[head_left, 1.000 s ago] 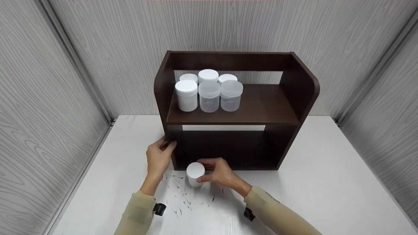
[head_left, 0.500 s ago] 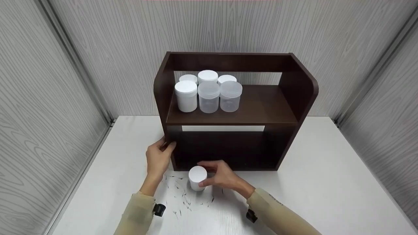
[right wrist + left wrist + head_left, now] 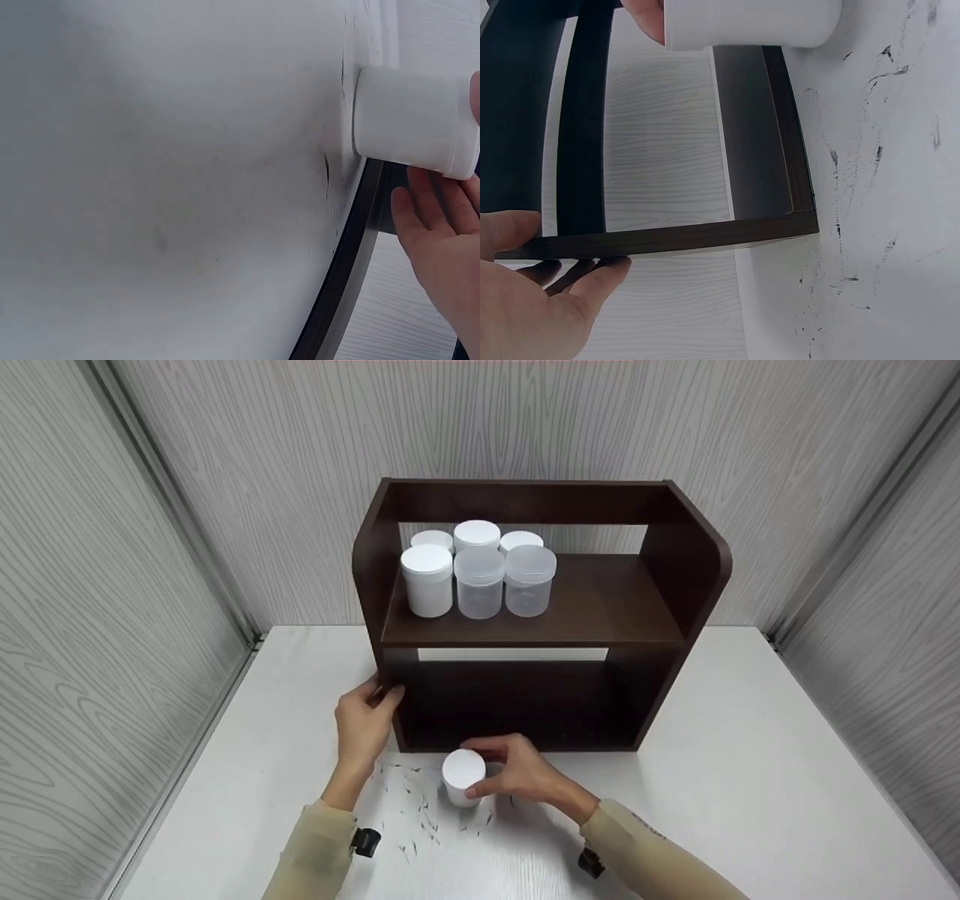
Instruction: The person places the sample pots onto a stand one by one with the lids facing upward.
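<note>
A white lidded jar (image 3: 463, 780) is upright close in front of the dark brown shelf (image 3: 534, 644). My right hand (image 3: 521, 771) holds it from the right, thumb at the near side and fingers behind, as the jar (image 3: 409, 120) in the right wrist view also shows. At the shelf's left side panel, my left hand (image 3: 365, 721) grips the front edge between thumb and fingers; in the left wrist view the left hand (image 3: 540, 300) has the panel between them. On the upper board stand several jars, a white one (image 3: 429, 585) and two translucent ones (image 3: 480, 585) in front.
Smaller white-lidded jars, such as a taller one (image 3: 477, 534), stand in the back row of the upper board. Dark scuff marks (image 3: 416, 810) streak the white table (image 3: 750, 780) in front of the shelf. Wood-grain panels (image 3: 225, 472) enclose the table on three sides.
My right hand and the white jar have moved a little to the right and toward me, away from the shelf's front. The left hand keeps its place on the side panel.
</note>
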Motion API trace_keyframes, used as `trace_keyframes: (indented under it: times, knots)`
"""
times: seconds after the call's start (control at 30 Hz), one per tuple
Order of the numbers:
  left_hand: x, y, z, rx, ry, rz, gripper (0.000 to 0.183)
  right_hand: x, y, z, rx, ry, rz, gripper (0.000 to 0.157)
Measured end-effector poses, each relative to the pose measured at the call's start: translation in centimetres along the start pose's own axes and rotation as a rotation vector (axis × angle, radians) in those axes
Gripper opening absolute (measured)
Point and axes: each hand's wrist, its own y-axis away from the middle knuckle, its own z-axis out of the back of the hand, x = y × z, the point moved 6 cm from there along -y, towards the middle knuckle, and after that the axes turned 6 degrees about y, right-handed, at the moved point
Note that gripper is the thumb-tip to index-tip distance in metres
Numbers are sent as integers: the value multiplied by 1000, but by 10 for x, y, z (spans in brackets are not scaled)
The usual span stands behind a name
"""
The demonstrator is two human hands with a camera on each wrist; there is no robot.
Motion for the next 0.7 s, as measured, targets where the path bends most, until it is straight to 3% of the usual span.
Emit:
trace_keyframes:
  times: [0.7]
  knots:
    - [1,0,0,3,12,7,46,-2,10,6,44,-2,14,71]
